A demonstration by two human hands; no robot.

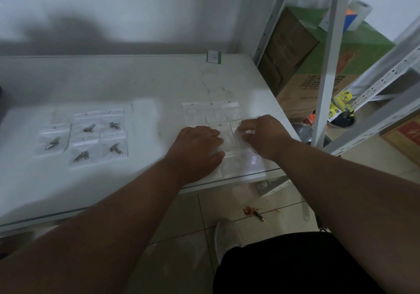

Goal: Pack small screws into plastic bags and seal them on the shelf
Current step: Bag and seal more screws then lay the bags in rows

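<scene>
five sealed clear bags (87,138), each holding small screws (114,125), are lying in a cluster on the left of the white worktop (113,82). a spread of empty clear bags (210,111) is lying near the worktop's right front edge. the left hand (197,149) is pressing flat on these bags, fingers extended and together. the right hand (261,134) is curling over one bag, fingertips pinching its edge. a small green-edged packet (213,56) is sitting at the far edge. cardboard boxes (302,66) are standing behind the shelf frame (329,55) at right.
</scene>
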